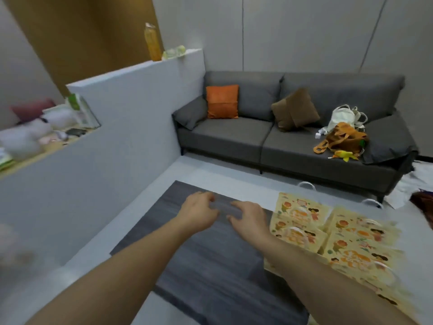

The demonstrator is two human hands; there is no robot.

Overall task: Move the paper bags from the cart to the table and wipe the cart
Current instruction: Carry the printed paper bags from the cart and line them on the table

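Head view: left hand (pixel 199 213) and right hand (pixel 249 218) extended side by side over dark grey table (pixel 210 266), fingers loosely curled, blurred; grasp impossible to tell. Paper bags (pixel 335 238) lying flat, overlapping, on table's right part, beside right forearm. Grey sofa (pixel 293 137) beyond.

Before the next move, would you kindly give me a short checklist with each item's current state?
1. Paper bags lie on the table: ok, several flat at its right side.
2. Bags fully supported: cannot tell, the right edge is blurred.
3. Left hand free: cannot tell, blurred.
4. Right hand free: cannot tell, blurred.
5. Cart in view: not ok.
6. Wiping cloth in view: not ok.
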